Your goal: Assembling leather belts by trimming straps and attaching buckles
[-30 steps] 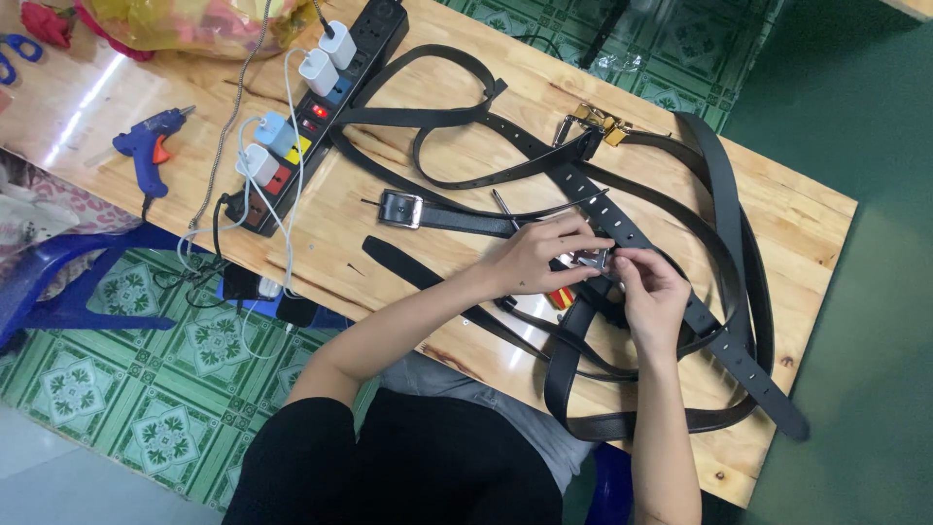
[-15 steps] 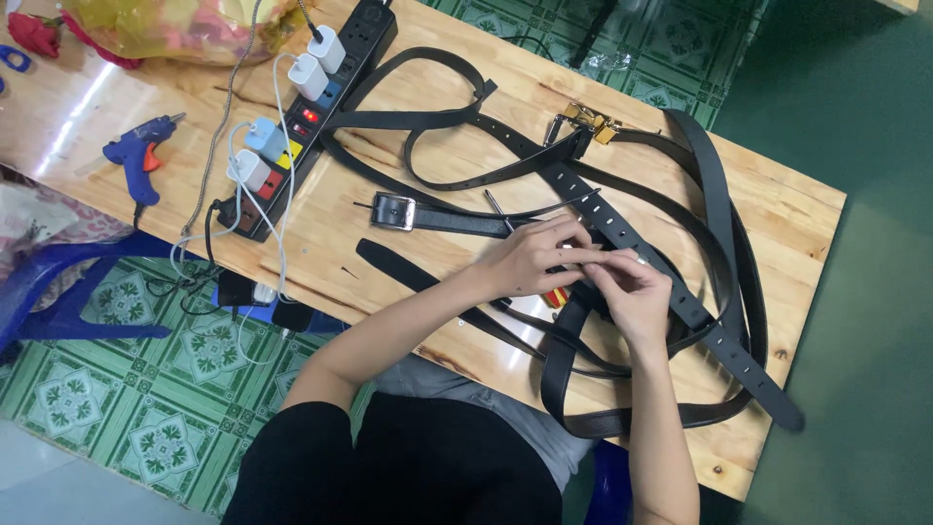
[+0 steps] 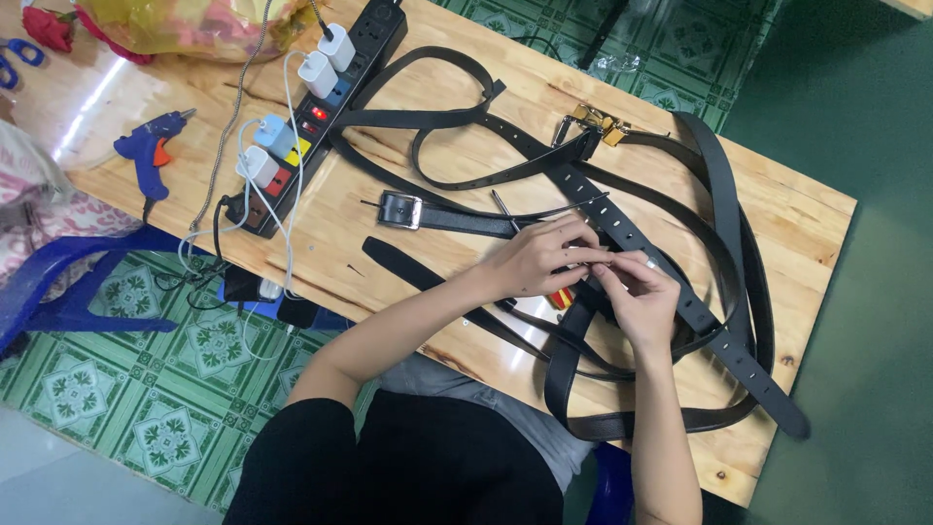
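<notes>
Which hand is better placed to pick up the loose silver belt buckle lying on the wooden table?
Probably the left hand: the silver rectangular buckle lies on its side of the wooden table, with bare wood between them. The right hand would have to cross over the left.

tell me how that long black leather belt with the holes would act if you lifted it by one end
Probably floppy: the long black leather belt with punched holes already lies in loose curves across the pale wooden table. It would likely drag the other black straps tangled over it. Likely light, though the silver metal buckle on a neighbouring strap suggests end-weighted swinging.
</notes>
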